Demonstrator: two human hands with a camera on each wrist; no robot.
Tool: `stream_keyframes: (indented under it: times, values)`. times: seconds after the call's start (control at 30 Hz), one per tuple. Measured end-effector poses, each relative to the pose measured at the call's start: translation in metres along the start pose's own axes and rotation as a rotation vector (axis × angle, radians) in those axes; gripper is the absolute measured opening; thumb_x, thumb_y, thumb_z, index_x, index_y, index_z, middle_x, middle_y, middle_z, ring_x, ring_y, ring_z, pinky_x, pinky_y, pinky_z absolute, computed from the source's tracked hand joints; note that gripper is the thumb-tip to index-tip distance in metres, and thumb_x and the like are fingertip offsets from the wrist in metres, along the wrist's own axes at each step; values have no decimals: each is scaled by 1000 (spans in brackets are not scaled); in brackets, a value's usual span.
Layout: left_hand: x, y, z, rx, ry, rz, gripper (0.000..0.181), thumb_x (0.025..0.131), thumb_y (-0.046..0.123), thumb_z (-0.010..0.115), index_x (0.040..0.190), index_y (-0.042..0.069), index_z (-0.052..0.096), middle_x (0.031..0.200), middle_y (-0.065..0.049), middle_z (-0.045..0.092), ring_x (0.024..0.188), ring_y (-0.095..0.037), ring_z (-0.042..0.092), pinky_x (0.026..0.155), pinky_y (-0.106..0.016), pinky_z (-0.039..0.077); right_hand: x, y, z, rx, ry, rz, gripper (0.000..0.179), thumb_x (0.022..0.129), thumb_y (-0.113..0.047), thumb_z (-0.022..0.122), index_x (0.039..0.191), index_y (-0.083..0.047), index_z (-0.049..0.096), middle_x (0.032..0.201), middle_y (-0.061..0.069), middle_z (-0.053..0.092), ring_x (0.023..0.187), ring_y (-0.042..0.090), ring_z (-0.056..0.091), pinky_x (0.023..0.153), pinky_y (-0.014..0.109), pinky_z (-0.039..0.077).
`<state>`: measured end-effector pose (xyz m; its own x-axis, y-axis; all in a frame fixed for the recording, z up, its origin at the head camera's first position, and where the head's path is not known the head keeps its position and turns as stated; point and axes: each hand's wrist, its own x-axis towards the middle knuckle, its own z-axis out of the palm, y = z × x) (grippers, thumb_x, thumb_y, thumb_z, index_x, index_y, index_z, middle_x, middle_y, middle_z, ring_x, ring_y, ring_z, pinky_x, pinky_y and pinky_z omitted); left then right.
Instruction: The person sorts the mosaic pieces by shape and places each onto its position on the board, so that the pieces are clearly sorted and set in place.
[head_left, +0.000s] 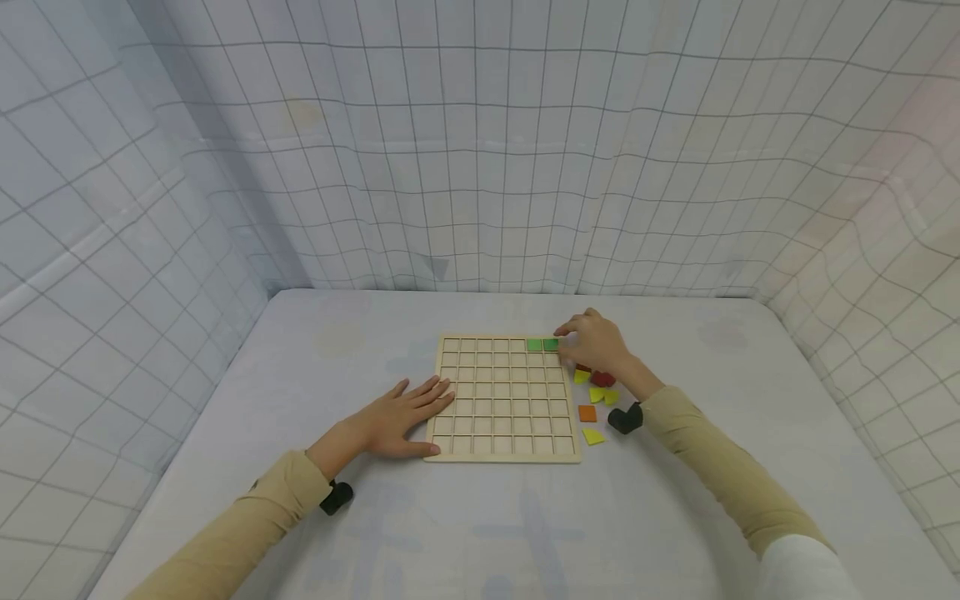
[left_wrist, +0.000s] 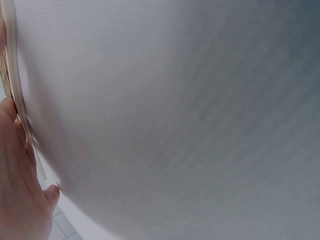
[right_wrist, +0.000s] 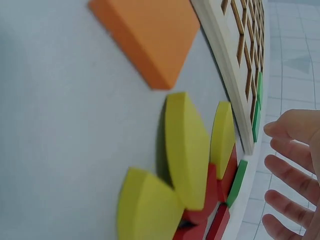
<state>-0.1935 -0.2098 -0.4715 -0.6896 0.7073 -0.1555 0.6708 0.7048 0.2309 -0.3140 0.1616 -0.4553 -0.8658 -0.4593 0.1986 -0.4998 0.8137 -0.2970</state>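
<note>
A wooden grid board (head_left: 501, 457) with rows of square cells lies on the table. Two green square tiles (head_left: 534, 345) fill cells at its far right corner. My left hand (head_left: 397, 421) rests flat with fingers spread over the board's left edge. My right hand (head_left: 596, 343) hovers at the far right corner, fingertips close by the green tiles. The right wrist view shows its fingers (right_wrist: 290, 175) loosely bent, with nothing between them. Beside the board's right edge lie yellow pieces (right_wrist: 187, 150), red pieces (head_left: 603, 379), an orange square tile (right_wrist: 150, 37) and another green piece (right_wrist: 237, 184).
One yellow piece (head_left: 592, 437) lies apart, near the board's front right corner. Dark wrist-camera mounts (head_left: 626, 418) hang under both sleeves. A white cloth covers the table (head_left: 465, 533), and grid-patterned curtains (head_left: 495, 167) enclose its back and sides.
</note>
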Motion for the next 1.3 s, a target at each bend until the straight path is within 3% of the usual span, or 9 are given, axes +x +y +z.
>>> stream_keyframes:
  times: [0.23,0.47,1.07,1.3]
  values:
    - [0,1,0,3,-2,-3,85,91,61,50,155,15,18,162,-11,12,150,-32,13,114,-65,12,-9,12,-5,-25,6,29,25,82,-26,71,102,-13,77,108,10,72,96,28,56,56,33,49]
    - [-1,4,-3,11,-25,-14,84,91,60,50,155,16,17,163,-9,11,150,-30,11,115,-64,11,-20,24,-12,-31,30,56,24,80,-23,71,100,-12,77,106,10,73,96,29,57,54,33,48]
    - [0,5,-6,14,-22,-26,84,91,60,50,155,15,19,162,-9,12,150,-31,11,115,-64,12,-44,42,-20,-22,25,172,25,84,-25,69,102,-10,76,105,12,72,98,30,55,68,42,53]
    - [1,5,-5,4,-28,-25,84,91,61,50,155,16,18,163,-8,10,150,-30,9,115,-64,10,-51,48,-16,-18,45,161,26,83,-24,70,101,-7,76,100,11,73,99,32,56,70,45,54]
